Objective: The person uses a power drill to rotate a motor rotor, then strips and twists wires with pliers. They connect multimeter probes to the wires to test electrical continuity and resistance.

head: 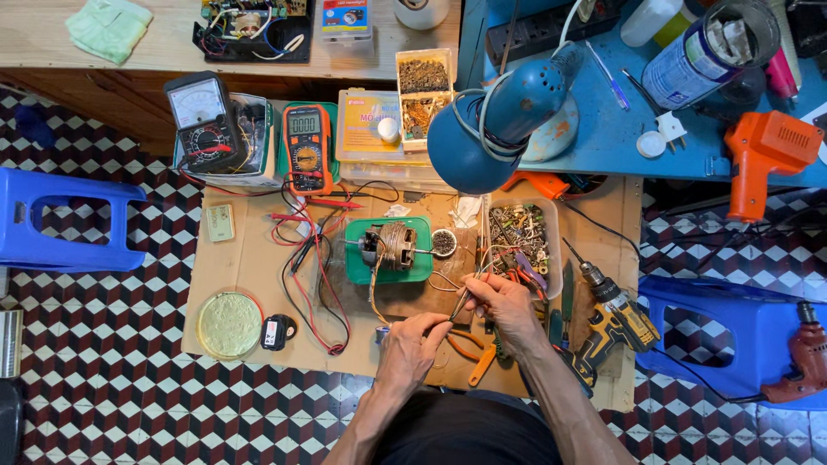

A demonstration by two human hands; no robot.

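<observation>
Both hands, left hand point(419, 331) and right hand point(504, 301), are pinched together on a thin metal tool point(463, 301) and fine wire point(444, 282), just at six o'clock of the small motor point(389, 245) on its green tray point(357, 267); that wire looks light and springy, best gripped near its free end.

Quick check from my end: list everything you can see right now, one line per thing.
Motor: one, copper-wound, on a green tray.
Multimeters: two, black analogue and orange digital, rear of the cardboard mat.
Test leads: red and black, left of the tray.
Parts bin: one, clear, right of the tray.
Cordless drill: one, yellow-black, right.
Lamp: one, blue, above.
Round dish: one, yellowish, front left.
Stools: two, blue, left and right.
Left hand: pinching a thin wire.
Right hand: holding a slim tool.
</observation>
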